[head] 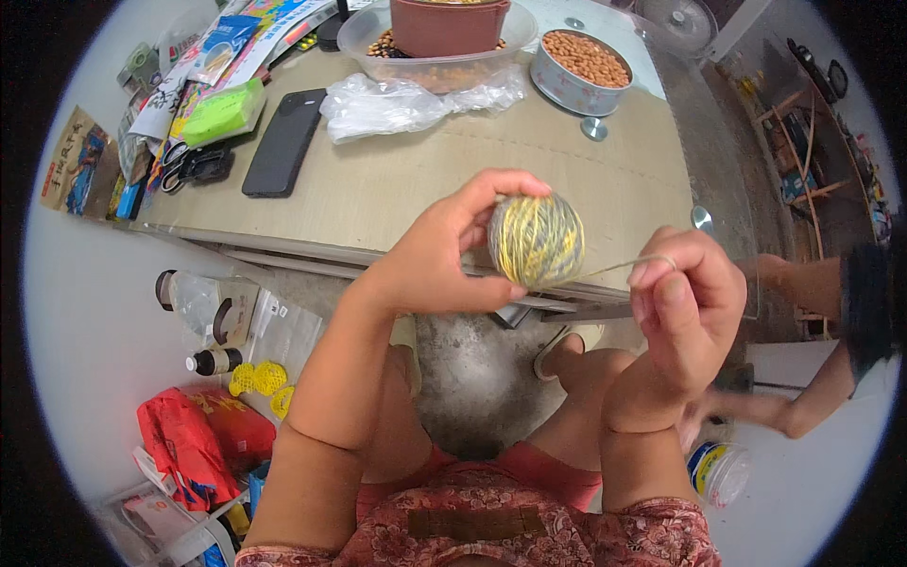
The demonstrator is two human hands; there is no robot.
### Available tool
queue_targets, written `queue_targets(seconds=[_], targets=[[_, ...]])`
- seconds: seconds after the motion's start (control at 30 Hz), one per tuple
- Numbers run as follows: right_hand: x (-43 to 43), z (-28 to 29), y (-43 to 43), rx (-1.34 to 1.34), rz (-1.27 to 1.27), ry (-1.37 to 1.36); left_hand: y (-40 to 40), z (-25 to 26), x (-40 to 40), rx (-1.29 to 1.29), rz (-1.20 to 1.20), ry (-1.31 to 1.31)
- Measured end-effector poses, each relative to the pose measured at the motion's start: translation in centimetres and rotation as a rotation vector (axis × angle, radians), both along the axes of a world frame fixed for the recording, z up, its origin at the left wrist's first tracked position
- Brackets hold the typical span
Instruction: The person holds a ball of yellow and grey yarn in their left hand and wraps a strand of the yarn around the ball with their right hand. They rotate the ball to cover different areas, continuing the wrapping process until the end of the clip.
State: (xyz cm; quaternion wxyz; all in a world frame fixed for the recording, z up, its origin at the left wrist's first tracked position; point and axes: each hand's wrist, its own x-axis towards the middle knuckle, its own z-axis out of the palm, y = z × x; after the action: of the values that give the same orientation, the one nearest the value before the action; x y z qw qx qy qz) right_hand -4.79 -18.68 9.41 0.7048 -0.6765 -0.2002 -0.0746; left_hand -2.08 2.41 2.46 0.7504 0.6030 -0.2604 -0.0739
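Observation:
A round ball of yellow and grey yarn is held up near the table's front edge, between the thumb and fingers of my left hand. From the lower part of the ball a single yarn strand runs rightward, drawn taut. My right hand pinches this strand, which passes over its bent index finger. The two hands are apart, with the ball touching only the left one.
On the table are a black smartphone, a crumpled plastic bag, a round tin of peanuts, scissors and a plastic basin. Another person's arm is at the right. A red bag lies at lower left.

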Motion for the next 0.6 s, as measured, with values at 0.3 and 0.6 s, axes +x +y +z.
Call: queue_targets(seconds=[0.3, 0.6], targets=[[3.9, -2.0, -0.8, -0.046, -0.001, 0.153, -1.3, -0.1, -0.4, -0.076, -0.304, 0.037], [6.5, -5.7, 0.4, -0.107, 0.069, 0.215, -1.6, -0.7, -0.4, -0.247, -0.093, -0.056]])
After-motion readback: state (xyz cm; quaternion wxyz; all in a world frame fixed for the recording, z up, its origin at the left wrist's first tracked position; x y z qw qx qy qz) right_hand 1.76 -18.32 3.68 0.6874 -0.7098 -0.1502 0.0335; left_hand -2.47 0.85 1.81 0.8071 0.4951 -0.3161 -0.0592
